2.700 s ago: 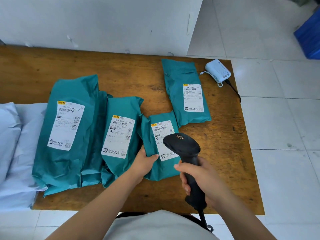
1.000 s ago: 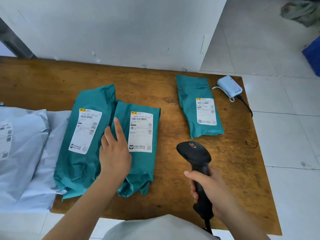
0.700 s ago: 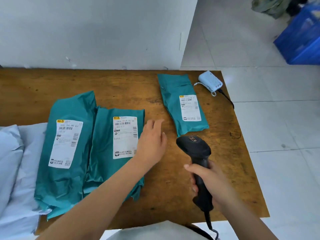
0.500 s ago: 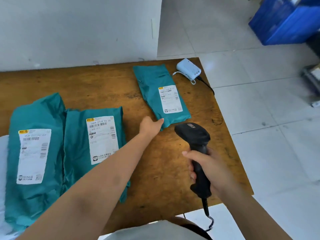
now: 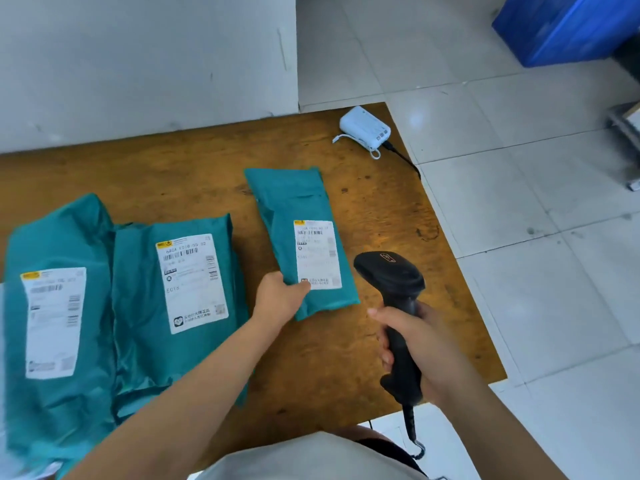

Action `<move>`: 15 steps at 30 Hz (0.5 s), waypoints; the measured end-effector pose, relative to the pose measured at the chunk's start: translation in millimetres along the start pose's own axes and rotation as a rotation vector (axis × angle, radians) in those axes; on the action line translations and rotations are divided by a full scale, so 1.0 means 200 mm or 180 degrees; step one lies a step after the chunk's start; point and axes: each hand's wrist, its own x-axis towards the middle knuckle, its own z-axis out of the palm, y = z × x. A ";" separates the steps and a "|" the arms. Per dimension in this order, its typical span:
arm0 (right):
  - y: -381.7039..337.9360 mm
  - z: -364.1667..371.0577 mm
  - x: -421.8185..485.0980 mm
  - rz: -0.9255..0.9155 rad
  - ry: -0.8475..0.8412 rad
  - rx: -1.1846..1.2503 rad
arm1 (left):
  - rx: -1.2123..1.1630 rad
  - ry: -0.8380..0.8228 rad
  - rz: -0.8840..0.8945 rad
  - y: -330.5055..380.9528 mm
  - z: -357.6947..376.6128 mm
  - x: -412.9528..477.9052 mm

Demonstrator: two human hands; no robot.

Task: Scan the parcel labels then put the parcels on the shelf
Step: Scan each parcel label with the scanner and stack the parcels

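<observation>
Pulled nearer along the surface since the earlier frame: small teal parcel, flat, label up, long axis near-to-far with far end leaning left, near-left corner pinched by fingers of extended left hand; right hand fingers curled round scanner grip, head beside parcel.

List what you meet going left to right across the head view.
large teal parcel → middle teal parcel → small teal parcel, its near corner gripped by the left hand → barcode scanner, held in the right hand → blue crate
</observation>
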 end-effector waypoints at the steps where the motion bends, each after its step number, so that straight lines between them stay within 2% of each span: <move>1: 0.01 0.02 0.01 0.0057 -0.0048 -0.0042 | -0.0018 -0.0079 -0.0126 -0.07 -0.03 -0.06; 5: 0.07 0.09 0.01 0.0290 -0.0358 -0.0172 | -0.0368 -0.0306 -0.0786 -0.26 -0.08 -0.18; 9: 0.11 0.13 0.01 0.0381 -0.0509 -0.0151 | -0.0555 0.0032 -0.0625 -0.28 -0.06 -0.21; 15: 0.10 0.17 0.00 0.0221 -0.0486 -0.0146 | -0.0623 0.0027 -0.0686 -0.30 -0.03 -0.19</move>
